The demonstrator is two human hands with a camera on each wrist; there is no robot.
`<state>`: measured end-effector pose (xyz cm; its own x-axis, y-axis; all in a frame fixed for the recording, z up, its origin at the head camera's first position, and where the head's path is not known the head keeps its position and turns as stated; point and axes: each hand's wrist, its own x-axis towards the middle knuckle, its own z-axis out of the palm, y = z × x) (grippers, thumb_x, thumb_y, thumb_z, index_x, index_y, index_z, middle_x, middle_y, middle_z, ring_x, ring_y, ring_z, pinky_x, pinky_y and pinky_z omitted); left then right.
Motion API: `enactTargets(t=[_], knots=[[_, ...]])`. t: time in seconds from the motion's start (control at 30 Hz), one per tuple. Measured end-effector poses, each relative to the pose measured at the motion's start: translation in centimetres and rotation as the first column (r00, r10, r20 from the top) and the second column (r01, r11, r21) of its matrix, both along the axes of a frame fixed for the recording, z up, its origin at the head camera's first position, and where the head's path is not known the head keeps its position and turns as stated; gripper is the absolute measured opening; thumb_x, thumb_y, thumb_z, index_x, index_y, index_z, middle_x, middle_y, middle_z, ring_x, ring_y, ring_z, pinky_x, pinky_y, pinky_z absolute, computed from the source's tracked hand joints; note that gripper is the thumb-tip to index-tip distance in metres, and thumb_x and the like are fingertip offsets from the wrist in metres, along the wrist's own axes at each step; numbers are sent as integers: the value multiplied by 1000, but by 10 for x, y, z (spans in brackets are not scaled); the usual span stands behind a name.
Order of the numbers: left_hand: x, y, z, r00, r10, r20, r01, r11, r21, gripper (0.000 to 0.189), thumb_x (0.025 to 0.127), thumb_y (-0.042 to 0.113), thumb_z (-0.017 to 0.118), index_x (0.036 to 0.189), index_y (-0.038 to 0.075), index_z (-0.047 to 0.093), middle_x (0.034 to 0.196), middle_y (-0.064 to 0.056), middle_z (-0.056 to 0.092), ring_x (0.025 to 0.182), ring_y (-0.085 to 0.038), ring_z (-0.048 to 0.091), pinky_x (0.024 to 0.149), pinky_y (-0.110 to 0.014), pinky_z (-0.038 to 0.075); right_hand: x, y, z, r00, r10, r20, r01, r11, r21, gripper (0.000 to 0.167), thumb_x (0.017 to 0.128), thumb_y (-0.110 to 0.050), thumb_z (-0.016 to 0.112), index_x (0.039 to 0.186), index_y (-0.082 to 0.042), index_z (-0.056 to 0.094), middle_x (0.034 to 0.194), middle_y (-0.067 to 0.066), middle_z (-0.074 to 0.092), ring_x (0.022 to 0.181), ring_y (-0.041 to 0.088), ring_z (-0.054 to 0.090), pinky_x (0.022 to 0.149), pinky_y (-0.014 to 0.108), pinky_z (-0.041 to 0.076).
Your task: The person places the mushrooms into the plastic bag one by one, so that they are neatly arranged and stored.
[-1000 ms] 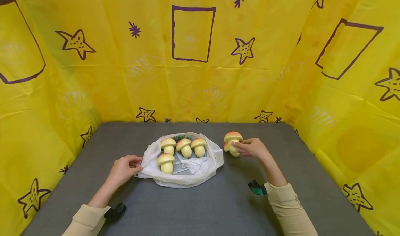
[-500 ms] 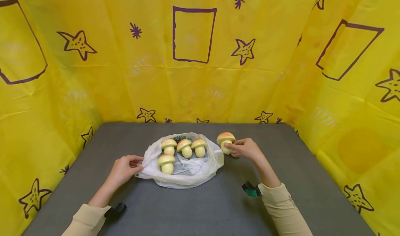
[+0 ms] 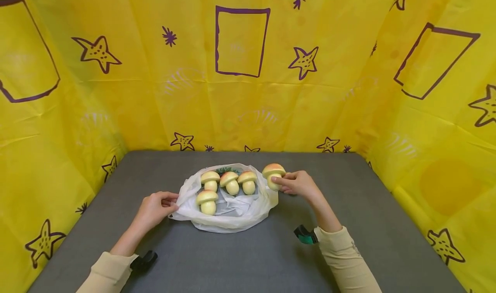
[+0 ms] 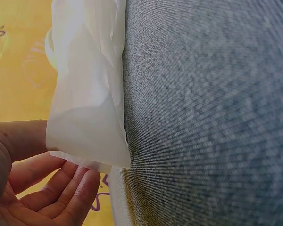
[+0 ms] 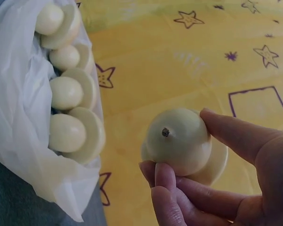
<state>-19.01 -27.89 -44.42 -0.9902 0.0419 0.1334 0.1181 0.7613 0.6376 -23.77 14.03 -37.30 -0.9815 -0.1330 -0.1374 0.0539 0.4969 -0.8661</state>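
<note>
A white plastic bag (image 3: 252, 215) lies with its mouth spread wide on the table. Several pale yellow toy mushrooms (image 3: 207, 200) with orange-tinged caps are inside. My left hand (image 3: 155, 209) pinches the bag's left rim; in the left wrist view the thin plastic (image 4: 87, 103) runs between thumb and fingers. With thumb and fingertips, my right hand (image 3: 302, 185) grips another toy mushroom (image 3: 274, 171) by its stem, cap up, at the bag's right rim. The right wrist view shows the stem's round underside (image 5: 179, 141) with a small dark spot. A pale bit shows behind the right fingers.
The grey cloth-covered table (image 3: 240, 263) stretches in front of the bag. Yellow curtains (image 3: 240, 112) with purple star drawings enclose it at the back and both sides. Dark bands (image 3: 144, 262) sit at both wrists.
My right hand has carried the toy mushroom leftward, from beside the bag to its right rim. The left hand keeps its hold on the bag, and the mushrooms inside have not moved.
</note>
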Motion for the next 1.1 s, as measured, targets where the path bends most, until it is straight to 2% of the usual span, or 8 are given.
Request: enactTargets(t=[0.1,0.27,0.47,0.77,0.9,1.1], knots=[[0,0,0,1000,-1,4,1,1000,-2,29,78,12,74,105,3,71,92,-10,69,78,-17,64,63,-22,50,0,-5,-2,1000,13,-1,-13,1000,1,44,80,-41,73,93,2,70,86,12,71,74,18,69,74,34,56],[0,0,-1,1000,-6,5,6,1000,-6,29,78,12,74,105,2,71,91,-9,69,77,-17,63,62,-22,50,1,-13,-4,999,33,-5,-33,999,-5,50,80,-40,73,104,3,70,93,15,71,84,28,70,72,32,56],[0,0,-1,1000,-3,9,4,1000,-14,29,78,12,74,105,2,71,91,-9,69,77,-16,63,62,-23,50,1,-23,-4,1000,29,-8,-29,1000,-6,49,79,-43,74,102,0,72,89,12,72,80,23,70,73,31,56],[0,2,1,1000,-4,9,5,1000,-14,30,78,11,74,106,1,70,92,-10,69,78,-18,64,62,-22,50,2,-41,-3,997,77,-3,-77,996,-32,46,80,-39,73,101,2,72,84,12,72,85,33,69,73,32,56],[-1,3,1,1000,2,3,-2,1000,-18,30,78,11,74,106,1,70,92,-10,69,78,-18,64,62,-22,50,3,-48,-4,994,106,3,-106,993,-43,45,81,-39,73,101,1,72,89,13,72,86,33,69,74,34,56],[-2,3,1,1000,4,-3,-4,1000,-23,30,78,11,74,105,1,70,91,-10,69,78,-17,64,62,-22,50,4,-57,-7,992,129,-13,-129,990,-54,39,81,-36,73,93,1,74,85,13,72,81,31,70,75,38,56]])
